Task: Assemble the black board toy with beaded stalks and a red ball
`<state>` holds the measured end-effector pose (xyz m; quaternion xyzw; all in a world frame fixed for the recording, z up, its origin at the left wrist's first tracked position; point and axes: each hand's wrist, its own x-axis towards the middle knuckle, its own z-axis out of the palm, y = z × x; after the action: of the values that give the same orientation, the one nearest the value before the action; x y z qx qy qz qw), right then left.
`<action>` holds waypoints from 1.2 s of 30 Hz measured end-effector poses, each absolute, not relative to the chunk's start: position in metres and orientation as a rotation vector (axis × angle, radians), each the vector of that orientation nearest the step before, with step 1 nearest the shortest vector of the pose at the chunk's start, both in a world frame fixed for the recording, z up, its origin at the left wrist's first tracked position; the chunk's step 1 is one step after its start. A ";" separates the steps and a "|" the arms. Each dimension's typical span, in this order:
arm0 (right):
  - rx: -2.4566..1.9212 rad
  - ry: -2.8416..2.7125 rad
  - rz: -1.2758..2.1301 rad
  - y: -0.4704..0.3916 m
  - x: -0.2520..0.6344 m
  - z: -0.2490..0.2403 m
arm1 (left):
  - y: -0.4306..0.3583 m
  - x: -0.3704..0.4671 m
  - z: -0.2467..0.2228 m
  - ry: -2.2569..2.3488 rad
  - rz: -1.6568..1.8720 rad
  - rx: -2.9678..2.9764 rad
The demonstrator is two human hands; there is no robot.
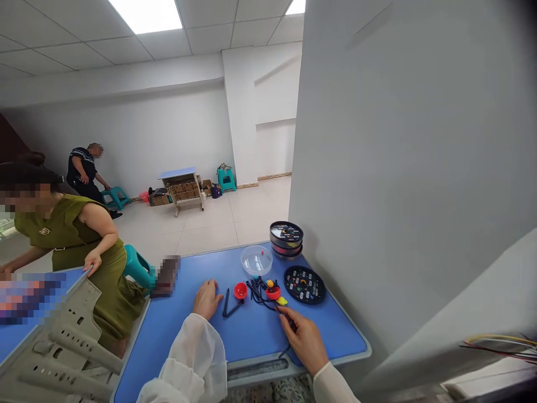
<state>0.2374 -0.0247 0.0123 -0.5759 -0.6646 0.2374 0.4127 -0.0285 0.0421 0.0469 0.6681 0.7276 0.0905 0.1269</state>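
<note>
My left hand rests on the blue desk, fingers loosely bent and apart from the thumb, with nothing visible in it. Just right of it lies a bent pair of black rods, joined at one end. A red half-ball cup sits beside them. My right hand pinches a thin black rod, partly hidden by the fingers. Ahead of that hand is a loose pile of black rods, with another red cup, an orange ball and a yellow piece.
A clear round dish and stacked round tins stand at the desk's back. A printed black lid lies at right, near the wall. Left are a blurred dark object and a seated person; another person bends farther back.
</note>
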 end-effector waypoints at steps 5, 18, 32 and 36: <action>-1.437 -1.651 0.603 -0.026 0.237 0.014 | 0.044 -0.017 0.046 2.110 0.227 1.931; -1.384 -1.653 0.560 -0.023 0.239 0.003 | 0.048 -0.006 0.070 2.167 0.286 2.042; -1.355 -1.312 0.974 -0.024 0.234 0.022 | 0.060 0.049 0.050 1.410 0.240 2.803; -1.319 -1.120 1.064 -0.016 0.233 0.029 | 0.061 0.048 0.045 1.350 0.197 2.891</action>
<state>0.2334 -0.0159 0.0289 -0.5517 -0.4686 0.4453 0.5270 0.0480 0.0612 0.0446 0.9040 0.4222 0.0616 -0.0277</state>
